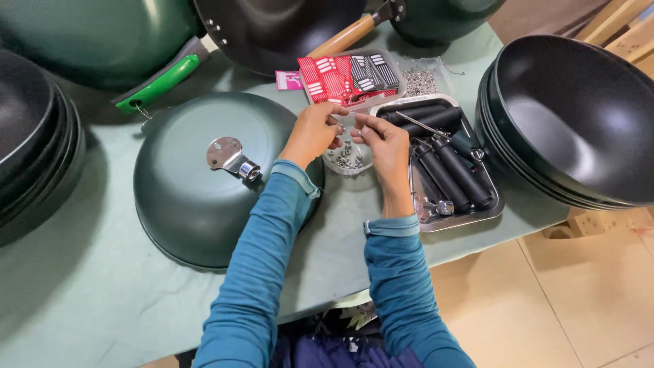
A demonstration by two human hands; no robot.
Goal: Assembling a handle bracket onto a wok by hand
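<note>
I see bright, even overhead light, soft shadows under the pans on the worktop [82,300], mild glare on metal, edges curved by lens.

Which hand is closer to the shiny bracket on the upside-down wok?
Left. The left hand is right beside the upside-down wok and nearer its bracket; the right hand is farther off.

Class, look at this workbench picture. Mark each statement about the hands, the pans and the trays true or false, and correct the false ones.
1. The upturned dark green wok carries a metal handle bracket. True.
2. Both hands meet over a clear container of small metal parts. True.
3. The metal tray holds red cards. False: it holds black handles.
4. The stack of black woks lies left of the person. False: right.
</note>
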